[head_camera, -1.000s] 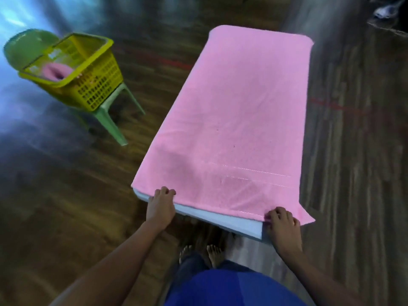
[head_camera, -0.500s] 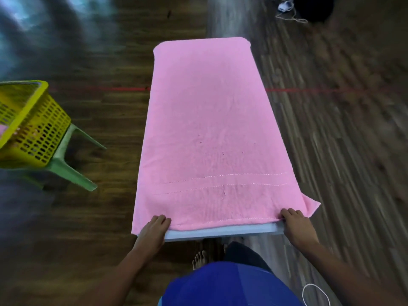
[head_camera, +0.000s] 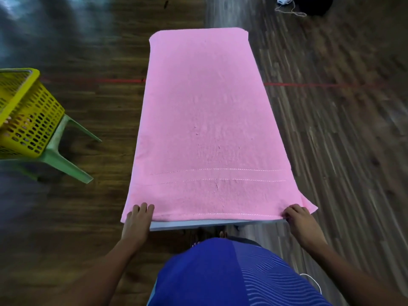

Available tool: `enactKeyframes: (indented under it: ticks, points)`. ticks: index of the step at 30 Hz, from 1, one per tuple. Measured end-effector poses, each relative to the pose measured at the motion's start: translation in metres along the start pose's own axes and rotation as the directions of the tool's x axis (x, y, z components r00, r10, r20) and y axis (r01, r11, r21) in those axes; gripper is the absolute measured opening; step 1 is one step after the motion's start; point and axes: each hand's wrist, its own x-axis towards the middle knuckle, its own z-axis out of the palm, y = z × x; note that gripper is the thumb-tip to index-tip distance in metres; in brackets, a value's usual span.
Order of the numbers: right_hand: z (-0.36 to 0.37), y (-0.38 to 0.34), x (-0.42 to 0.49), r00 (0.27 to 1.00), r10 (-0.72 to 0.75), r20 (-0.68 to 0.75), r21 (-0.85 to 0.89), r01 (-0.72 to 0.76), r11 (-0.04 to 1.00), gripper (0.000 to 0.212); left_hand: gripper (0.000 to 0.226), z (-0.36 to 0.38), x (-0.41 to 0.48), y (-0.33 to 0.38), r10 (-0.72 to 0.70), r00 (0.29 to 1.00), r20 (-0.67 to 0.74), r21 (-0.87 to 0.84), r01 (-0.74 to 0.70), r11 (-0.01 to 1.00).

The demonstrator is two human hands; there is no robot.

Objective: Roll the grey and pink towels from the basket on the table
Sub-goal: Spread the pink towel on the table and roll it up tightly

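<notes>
A pink towel lies spread flat over the whole narrow table, of which only the pale near edge shows. My left hand pinches the towel's near left corner with curled fingers on top. At the near right corner my right hand grips the hem, and a small flap of towel sticks out past it. The yellow basket stands at the left edge of the view on a green plastic chair. No grey towel shows.
Dark wooden floor surrounds the table, with a red line across it. A dark object with a white cable lies far right. My bare feet stand under the table's near edge.
The view swung so the table now runs straight ahead and the basket slid to the left edge. Both hands stayed at the towel's near corners, with the hem drawn straight along the table edge.
</notes>
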Motion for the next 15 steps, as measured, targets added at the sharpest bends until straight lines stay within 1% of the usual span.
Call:
enactKeyframes:
  ticks: [2, 5, 8, 10, 13, 15]
  points:
    - [-0.004, -0.001, 0.003, 1.0, -0.005, -0.006, 0.028, 0.005, 1.0, 0.019, 0.049, 0.0, 0.001, -0.004, -0.011, 1.0, 0.012, -0.041, 0.011, 0.999]
    - [-0.008, 0.001, 0.008, 1.0, -0.006, -0.007, 0.049, 0.007, 0.999, 0.019, 0.047, 0.001, 0.002, -0.007, -0.003, 1.0, 0.0, -0.121, 0.003, 0.993]
    - [-0.011, 0.004, 0.012, 1.0, -0.016, 0.006, 0.071, 0.016, 0.997, 0.021, 0.051, 0.001, 0.002, -0.007, -0.02, 0.999, -0.044, -0.134, 0.014, 0.991]
    - [-0.013, 0.005, 0.015, 1.0, -0.01, 0.019, 0.075, 0.009, 0.997, 0.019, 0.052, 0.002, 0.001, -0.008, -0.008, 0.998, -0.068, -0.127, -0.001, 0.992]
    - [-0.015, 0.006, 0.019, 0.999, -0.01, 0.036, 0.067, 0.007, 0.998, 0.016, 0.047, 0.002, -0.001, -0.011, 0.032, 0.995, -0.091, -0.134, -0.044, 0.99]
    - [-0.016, 0.007, 0.018, 0.998, 0.002, 0.055, 0.076, -0.006, 0.997, 0.014, 0.044, -0.001, -0.001, -0.012, 0.029, 0.995, -0.091, -0.196, -0.047, 0.98]
